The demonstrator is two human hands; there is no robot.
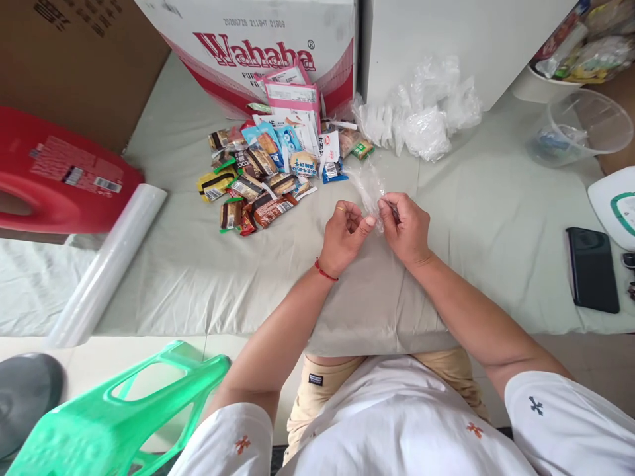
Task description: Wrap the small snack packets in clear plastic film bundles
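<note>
A thin clear plastic bag [370, 188] hangs crumpled between my hands, just above the cloth-covered table. My right hand [405, 228] pinches its edge between thumb and curled fingers. Close by on the left, my left hand [344, 235] has its fingers half bent and its thumb held apart, the thumb tip close to the bag; I see nothing gripped in it. Beyond my left hand lies a loose pile of small wrapped snacks [262, 168], with biscuits in blue, yellow and brown wrappers. A heap of crumpled clear plastic bags [426, 116] rests behind my right hand.
A Wahaha carton [258, 33] and a white box [421, 33] stand at the back. Left are a red jug [59, 172], a plastic film roll [109, 264] and a green stool [99, 423]. Right are a clear tub [585, 125], a phone [592, 270] and a white device [612, 205].
</note>
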